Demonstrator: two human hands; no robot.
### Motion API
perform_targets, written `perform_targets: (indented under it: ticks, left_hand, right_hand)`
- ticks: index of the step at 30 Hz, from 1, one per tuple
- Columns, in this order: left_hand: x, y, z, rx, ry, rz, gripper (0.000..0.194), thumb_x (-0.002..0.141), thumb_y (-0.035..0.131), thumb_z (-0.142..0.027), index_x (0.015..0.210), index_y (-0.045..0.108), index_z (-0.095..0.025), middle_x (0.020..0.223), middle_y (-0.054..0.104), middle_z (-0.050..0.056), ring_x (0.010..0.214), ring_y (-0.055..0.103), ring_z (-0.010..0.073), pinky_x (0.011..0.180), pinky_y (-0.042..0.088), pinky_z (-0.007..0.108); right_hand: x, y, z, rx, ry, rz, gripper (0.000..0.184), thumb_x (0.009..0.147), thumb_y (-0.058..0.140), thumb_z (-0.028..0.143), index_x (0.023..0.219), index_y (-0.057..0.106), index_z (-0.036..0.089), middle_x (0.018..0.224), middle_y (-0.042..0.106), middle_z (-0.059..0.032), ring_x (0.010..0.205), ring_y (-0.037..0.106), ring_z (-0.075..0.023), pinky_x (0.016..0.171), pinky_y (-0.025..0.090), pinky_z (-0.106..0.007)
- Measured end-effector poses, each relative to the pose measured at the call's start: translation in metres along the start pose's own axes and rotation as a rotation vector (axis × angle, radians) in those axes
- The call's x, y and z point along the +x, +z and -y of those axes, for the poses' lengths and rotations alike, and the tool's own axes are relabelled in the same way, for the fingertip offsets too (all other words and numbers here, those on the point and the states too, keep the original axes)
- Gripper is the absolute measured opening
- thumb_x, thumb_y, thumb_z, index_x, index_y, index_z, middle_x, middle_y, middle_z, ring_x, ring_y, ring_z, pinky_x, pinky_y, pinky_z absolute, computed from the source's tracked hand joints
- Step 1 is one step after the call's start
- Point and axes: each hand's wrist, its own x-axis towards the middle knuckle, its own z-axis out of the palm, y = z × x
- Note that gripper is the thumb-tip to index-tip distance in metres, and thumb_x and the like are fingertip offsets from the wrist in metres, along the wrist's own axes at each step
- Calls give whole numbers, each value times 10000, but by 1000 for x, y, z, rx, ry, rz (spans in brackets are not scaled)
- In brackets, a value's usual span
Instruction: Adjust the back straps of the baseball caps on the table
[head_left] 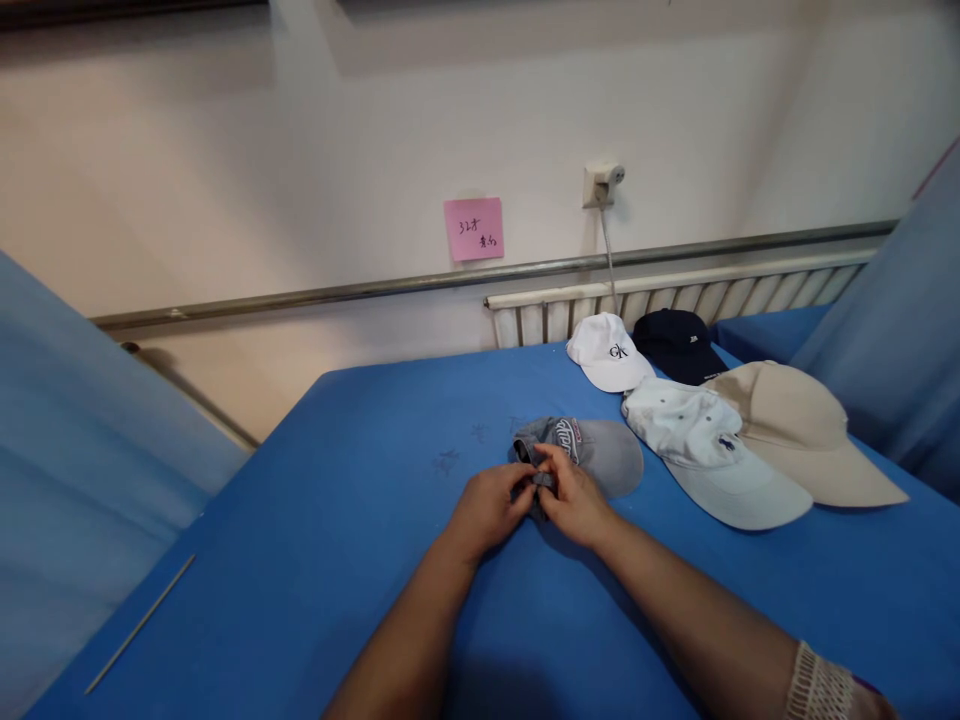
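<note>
A grey baseball cap (611, 455) lies on the blue table cover, its brim pointing right and white lettering on its front. Both hands meet at the cap's back, over its adjustment strap (544, 480). My left hand (491, 505) comes from the left, its thumb and fingers pinched on the strap. From the right, my right hand (576, 500) grips the same strap near its buckle area, with fingers closed. The fingers partly hide the strap and the cap's rear opening.
Right of the grey cap are a white cap (609, 350), a black cap (679, 342), a pale cap (694, 430) and a beige wide-brimmed cap (795, 410). A thin rod (140, 625) lies at the left edge. Blue curtains (82, 450) hang on both sides.
</note>
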Motion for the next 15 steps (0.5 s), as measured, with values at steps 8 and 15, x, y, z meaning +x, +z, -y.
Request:
perform_targets:
  ticks: [8, 15]
  left_hand:
    - [0, 8, -3, -13, -130, -140, 175, 832, 542, -248, 904, 696, -210, 843, 713, 32, 762, 634, 174, 686, 433, 264]
    - [9, 27, 8, -481, -335, -238, 242, 792, 513, -202, 957, 683, -152, 709, 661, 3, 617, 590, 133, 598, 448, 234]
  right_hand:
    - [-2, -1, 9, -75, -50, 30, 562, 814, 512, 110, 1353, 385, 208, 1061, 670, -69, 872, 643, -199, 808, 482, -347]
    - [-1, -1, 9, -45, -29, 32, 556, 807, 521, 98, 1343, 398, 179, 925, 669, -52, 763, 625, -182, 710, 481, -314]
